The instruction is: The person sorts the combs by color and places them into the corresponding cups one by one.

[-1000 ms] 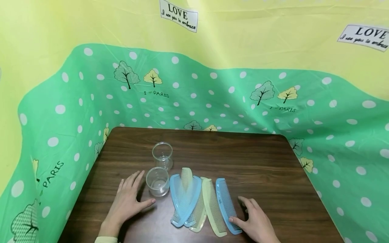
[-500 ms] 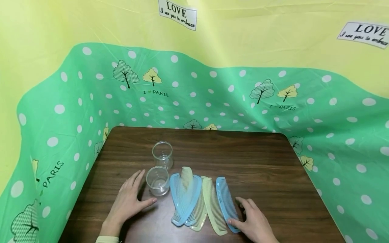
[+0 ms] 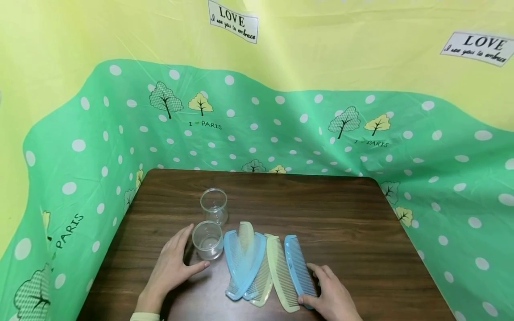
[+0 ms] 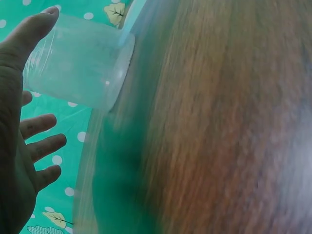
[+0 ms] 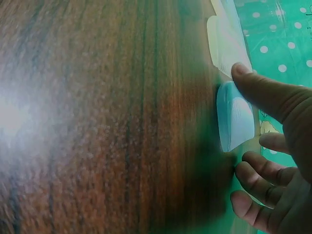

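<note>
My left hand [image 3: 172,263] is held with its fingers straight beside the nearer clear cup [image 3: 208,240]. In the left wrist view, the thumb [image 4: 36,29] lies over the near side of that cup [image 4: 80,63], and the other fingers are spread below it. At the right, my right hand [image 3: 331,294] straddles the lower end of a blue comb [image 3: 296,263]. Seen from the right wrist, its thumb [image 5: 253,83] is at one edge of the comb [image 5: 236,119], while the loosely bent fingers [image 5: 258,178] stand apart from the other edge.
A second clear cup [image 3: 214,207] stands just behind the first. Left of the single blue comb lies a yellow-green comb [image 3: 281,272]. Further left, blue combs [image 3: 241,281] overlap with more yellow-green ones. Patterned green and yellow cloth [image 3: 257,129] surrounds the brown wooden table [image 3: 321,205].
My right hand has moved slightly left, closer around the lower end of the blue comb. My left hand has shifted a little to the right, toward the nearer cup.
</note>
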The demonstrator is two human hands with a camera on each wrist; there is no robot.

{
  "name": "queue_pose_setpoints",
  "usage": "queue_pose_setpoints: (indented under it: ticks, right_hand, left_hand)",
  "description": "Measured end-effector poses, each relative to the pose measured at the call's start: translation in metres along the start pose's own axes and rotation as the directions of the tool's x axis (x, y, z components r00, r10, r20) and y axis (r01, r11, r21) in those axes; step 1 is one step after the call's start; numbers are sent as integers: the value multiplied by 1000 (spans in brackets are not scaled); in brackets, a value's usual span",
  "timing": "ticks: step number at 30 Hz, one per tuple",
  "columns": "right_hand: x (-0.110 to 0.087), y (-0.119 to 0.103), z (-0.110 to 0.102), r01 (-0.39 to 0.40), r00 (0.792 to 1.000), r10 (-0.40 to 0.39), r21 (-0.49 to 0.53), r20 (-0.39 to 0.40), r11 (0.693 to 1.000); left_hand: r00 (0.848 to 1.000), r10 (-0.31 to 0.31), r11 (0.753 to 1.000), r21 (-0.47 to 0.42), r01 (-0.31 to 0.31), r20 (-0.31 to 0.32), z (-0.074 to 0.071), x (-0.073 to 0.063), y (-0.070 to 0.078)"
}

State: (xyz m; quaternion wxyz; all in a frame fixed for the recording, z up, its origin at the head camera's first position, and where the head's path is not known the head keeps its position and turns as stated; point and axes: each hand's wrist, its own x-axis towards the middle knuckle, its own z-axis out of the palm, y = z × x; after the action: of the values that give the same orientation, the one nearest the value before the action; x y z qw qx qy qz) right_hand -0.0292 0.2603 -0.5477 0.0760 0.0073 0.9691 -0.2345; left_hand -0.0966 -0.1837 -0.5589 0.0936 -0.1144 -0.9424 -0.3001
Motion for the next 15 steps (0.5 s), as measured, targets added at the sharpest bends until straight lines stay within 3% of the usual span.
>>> queue_pose_setpoints:
  ticks: [10,15]
  right_hand:
    - [-2,-6,4,-3,1000,3,28,3,1000]
    - [1,-7,3,-36,999,35,60,17,998]
  left_hand:
    - [996,-78,994,-73,80,34,5,3,2]
    - [995,-90,986,-134,95,43,10,9,4]
